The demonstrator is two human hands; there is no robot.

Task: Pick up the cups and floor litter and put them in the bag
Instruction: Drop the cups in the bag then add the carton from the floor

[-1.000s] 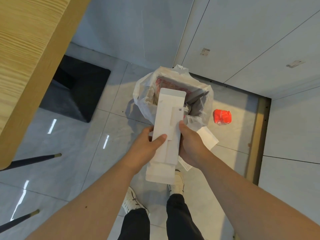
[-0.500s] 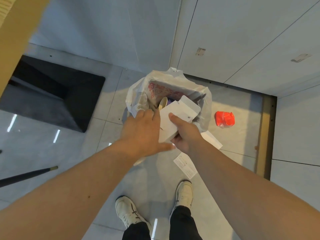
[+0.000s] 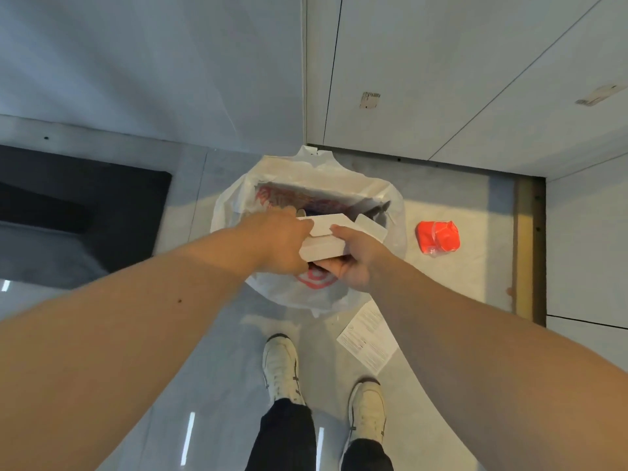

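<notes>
Left hand [image 3: 283,244] clamped on the left end of a white box [image 3: 326,241], thumb side hidden, knuckles turned up. Right hand [image 3: 353,258] gripping the same box from below and from the right, thumb laid across its top face. Box held tilted, low over the open mouth of the white plastic bag [image 3: 234,202], seemingly halfway in and not yet let go.

Inside the bag, behind the grip: red-printed packaging and dark scraps, so some litter already in. No cups clearly made out; a round pale rim just beyond the left knuckles, too small to tell.

Still left, judging by the floor: a printed paper sheet [image 3: 368,338] lying below the right wrist, near a shoe [image 3: 282,367], and a crumpled red wrapper [image 3: 438,236] well right of the grip, beside the bag. Probably past the midpoint, with two floor pieces to go.
</notes>
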